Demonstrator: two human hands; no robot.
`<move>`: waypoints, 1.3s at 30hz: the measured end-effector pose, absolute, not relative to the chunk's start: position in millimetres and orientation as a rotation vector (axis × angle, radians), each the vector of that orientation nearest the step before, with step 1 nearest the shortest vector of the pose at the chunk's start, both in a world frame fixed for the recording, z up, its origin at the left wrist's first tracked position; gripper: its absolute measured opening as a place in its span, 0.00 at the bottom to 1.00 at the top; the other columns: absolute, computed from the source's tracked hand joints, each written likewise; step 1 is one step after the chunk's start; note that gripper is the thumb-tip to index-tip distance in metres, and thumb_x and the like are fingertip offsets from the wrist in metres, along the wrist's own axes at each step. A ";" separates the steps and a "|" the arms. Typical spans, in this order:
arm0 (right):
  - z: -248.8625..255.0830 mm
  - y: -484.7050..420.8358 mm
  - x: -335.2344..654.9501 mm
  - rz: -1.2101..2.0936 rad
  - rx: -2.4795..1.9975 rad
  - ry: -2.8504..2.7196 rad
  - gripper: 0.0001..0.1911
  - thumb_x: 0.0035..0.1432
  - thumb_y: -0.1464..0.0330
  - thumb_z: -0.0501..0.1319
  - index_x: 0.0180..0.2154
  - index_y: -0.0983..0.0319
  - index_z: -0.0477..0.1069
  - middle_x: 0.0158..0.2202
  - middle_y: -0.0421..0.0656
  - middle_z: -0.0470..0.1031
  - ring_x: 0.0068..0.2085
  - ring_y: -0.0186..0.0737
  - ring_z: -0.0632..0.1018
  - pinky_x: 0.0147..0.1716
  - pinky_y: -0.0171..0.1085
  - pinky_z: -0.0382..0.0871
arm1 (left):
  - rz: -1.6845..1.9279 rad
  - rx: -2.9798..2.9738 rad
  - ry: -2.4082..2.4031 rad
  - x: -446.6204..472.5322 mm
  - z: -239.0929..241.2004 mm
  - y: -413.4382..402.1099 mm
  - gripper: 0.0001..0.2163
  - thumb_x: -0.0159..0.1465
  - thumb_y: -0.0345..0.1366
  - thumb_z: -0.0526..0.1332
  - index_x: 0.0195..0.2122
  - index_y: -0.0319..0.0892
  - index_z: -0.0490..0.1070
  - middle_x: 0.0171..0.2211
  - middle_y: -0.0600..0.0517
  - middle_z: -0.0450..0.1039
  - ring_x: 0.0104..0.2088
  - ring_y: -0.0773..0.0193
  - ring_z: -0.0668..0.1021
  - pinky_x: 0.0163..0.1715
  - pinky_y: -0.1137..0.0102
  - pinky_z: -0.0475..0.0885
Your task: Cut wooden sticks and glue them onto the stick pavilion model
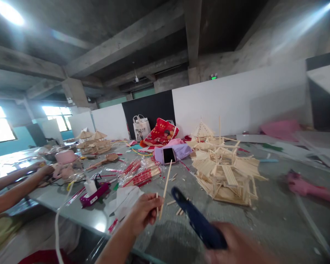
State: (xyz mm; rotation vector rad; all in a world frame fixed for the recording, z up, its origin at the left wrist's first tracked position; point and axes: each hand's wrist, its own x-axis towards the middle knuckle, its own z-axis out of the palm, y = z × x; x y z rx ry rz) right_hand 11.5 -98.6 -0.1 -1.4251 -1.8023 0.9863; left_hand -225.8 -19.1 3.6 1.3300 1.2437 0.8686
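My left hand is closed in a pinch on a thin wooden stick that points up and slightly right. A second short stick piece shows between its fingers. My right hand, blurred at the bottom edge, is wrapped round a dark blue tool whose tip reaches toward the stick. Just beyond both hands, a half-built model of wooden sticks stands on the grey table.
Packs of red-wrapped sticks, a phone on a purple pouch, a pink glue gun, bags and finished stick models lie about. Another person's arms rest on the table at the left.
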 end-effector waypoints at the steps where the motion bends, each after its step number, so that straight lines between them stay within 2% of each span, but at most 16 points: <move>1: 4.6 -91.2 0.2 1.176 -1.372 -1.723 0.06 0.42 0.67 0.58 0.26 0.62 0.65 0.19 0.39 0.69 0.22 0.37 0.73 0.19 0.31 0.62 | 0.945 1.243 1.169 -216.9 3.3 -26.8 0.15 0.48 0.46 0.62 0.19 0.40 0.62 0.10 0.62 0.55 0.09 0.78 0.56 0.08 0.80 0.52; 3: 9.4 -75.5 -19.8 1.452 -1.234 -1.541 0.11 0.43 0.63 0.57 0.29 0.62 0.62 0.13 0.36 0.64 0.15 0.34 0.68 0.13 0.29 0.59 | 1.003 1.116 1.082 -199.8 1.1 -39.3 0.15 0.48 0.46 0.63 0.20 0.40 0.62 0.09 0.62 0.56 0.09 0.79 0.56 0.08 0.81 0.52; 5: 9.6 -62.8 -33.4 1.519 -1.141 -1.432 0.13 0.43 0.61 0.57 0.29 0.63 0.61 0.11 0.35 0.63 0.12 0.33 0.66 0.10 0.28 0.58 | 1.041 1.068 1.021 -186.9 -3.4 -47.2 0.15 0.48 0.46 0.63 0.20 0.39 0.63 0.09 0.61 0.57 0.09 0.79 0.57 0.07 0.81 0.52; 12: 2.1 -52.4 -37.9 1.452 -1.058 -1.445 0.14 0.39 0.62 0.61 0.26 0.65 0.62 0.14 0.33 0.61 0.12 0.28 0.63 0.09 0.27 0.58 | 1.087 1.046 0.994 -174.7 -13.6 -53.4 0.16 0.47 0.47 0.65 0.23 0.37 0.66 0.10 0.60 0.58 0.10 0.78 0.59 0.08 0.81 0.58; 18: -4.1 -50.3 -34.1 1.285 -1.048 -1.564 0.11 0.42 0.67 0.61 0.30 0.65 0.63 0.18 0.33 0.62 0.13 0.26 0.63 0.10 0.27 0.60 | 1.059 1.069 0.942 -174.7 -6.1 -58.0 0.16 0.47 0.45 0.66 0.25 0.35 0.67 0.13 0.58 0.60 0.13 0.77 0.61 0.10 0.81 0.61; 23: -2.3 -57.7 -38.5 1.468 -0.864 -1.541 0.14 0.44 0.67 0.61 0.35 0.66 0.64 0.23 0.40 0.71 0.18 0.30 0.69 0.14 0.27 0.63 | 1.181 1.084 0.959 -171.7 -1.4 -62.7 0.13 0.51 0.42 0.64 0.25 0.36 0.66 0.13 0.59 0.59 0.13 0.76 0.61 0.11 0.80 0.62; 26: 3.2 -60.6 -36.4 1.479 -0.853 -1.552 0.11 0.45 0.68 0.61 0.33 0.66 0.66 0.21 0.38 0.71 0.16 0.27 0.67 0.13 0.26 0.61 | 1.153 1.156 0.927 -173.3 2.9 -63.6 0.13 0.54 0.43 0.61 0.27 0.36 0.67 0.14 0.58 0.59 0.14 0.75 0.62 0.12 0.79 0.63; 30: 11.2 -60.6 -29.6 1.500 -0.842 -1.642 0.13 0.43 0.70 0.61 0.35 0.65 0.66 0.24 0.38 0.73 0.14 0.25 0.64 0.11 0.26 0.60 | 1.030 1.278 0.813 -180.4 5.8 -59.8 0.13 0.57 0.43 0.58 0.29 0.35 0.68 0.17 0.55 0.62 0.18 0.73 0.66 0.16 0.77 0.67; 35: 6.0 -61.4 -30.2 1.525 -0.871 -1.620 0.13 0.42 0.69 0.61 0.34 0.64 0.64 0.22 0.35 0.69 0.14 0.26 0.65 0.11 0.26 0.61 | 0.961 1.449 0.881 -190.7 4.9 -51.6 0.13 0.54 0.44 0.60 0.27 0.37 0.66 0.17 0.56 0.63 0.16 0.71 0.67 0.14 0.75 0.66; 39: -2.0 -61.7 -25.2 1.381 -1.126 -1.532 0.11 0.44 0.68 0.59 0.30 0.63 0.59 0.17 0.32 0.63 0.14 0.29 0.68 0.11 0.26 0.58 | 1.089 1.773 1.237 -212.0 10.7 -35.0 0.12 0.57 0.44 0.56 0.27 0.39 0.65 0.17 0.55 0.67 0.17 0.69 0.71 0.19 0.75 0.65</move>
